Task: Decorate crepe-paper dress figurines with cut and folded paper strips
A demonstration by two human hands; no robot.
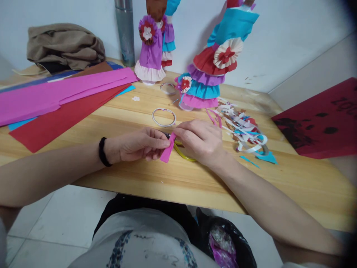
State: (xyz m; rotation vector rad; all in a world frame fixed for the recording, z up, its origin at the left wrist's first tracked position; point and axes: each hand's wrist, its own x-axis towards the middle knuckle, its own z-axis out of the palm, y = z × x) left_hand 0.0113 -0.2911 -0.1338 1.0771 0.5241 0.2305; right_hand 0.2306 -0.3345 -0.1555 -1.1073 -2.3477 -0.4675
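Both hands meet over the wooden table, pinching a short strip of pink crepe paper [168, 149]. My left hand [143, 144] grips the strip's side between thumb and fingers. At the strip's upper end, my right hand [198, 140] pinches it with thumb and forefinger. Scissors with yellow handles [184, 155] lie on the table beneath my hands; the blades are mostly hidden. Just beyond the hands lies a white ring [164, 117], with a second ring [167, 88] farther back. A small white paper flower [135, 98] rests to their left.
Ruffled paper dresses [150, 56] and a taller tiered one [206, 78] stand at the back by a bottle [125, 35]. Long paper sheets [69, 111] and a brown cloth [65, 44] lie left. Paper scraps [242, 128] and a red bag [320, 119] are right. A bin [242, 242] stands below.
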